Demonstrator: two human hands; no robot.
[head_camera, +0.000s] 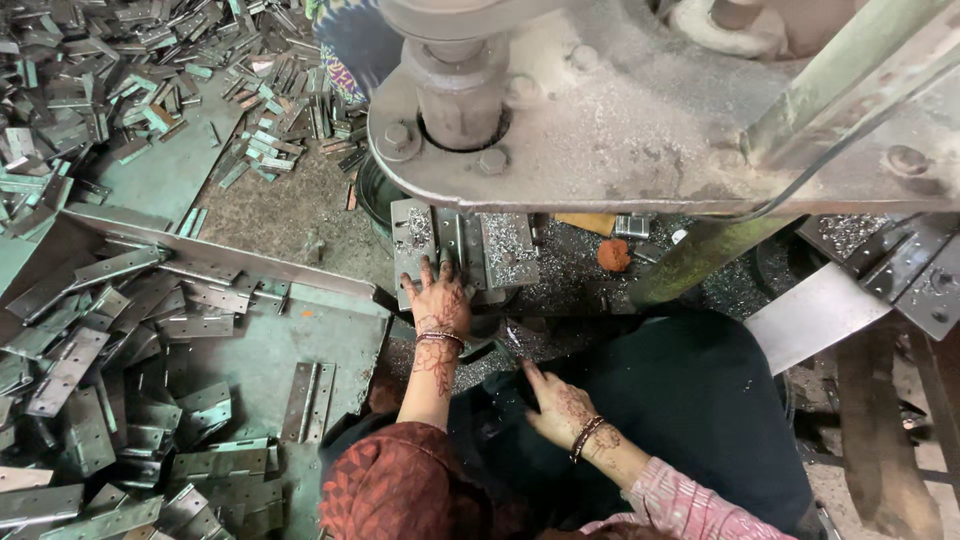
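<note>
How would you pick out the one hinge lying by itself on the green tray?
Start at the big grey press, then go to the green metal tray on the left. The lone hinge lies open and flat near the tray's right edge, on bare green metal, apart from the heaped hinges.

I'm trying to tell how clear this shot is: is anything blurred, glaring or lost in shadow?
Head view: mostly sharp, with soft even light and no hard glare; the hinge plates show a dull sheen. The left hand on the press bed is crisp; the right hand lies over dark cloth, and the frame edges bend slightly.
</note>
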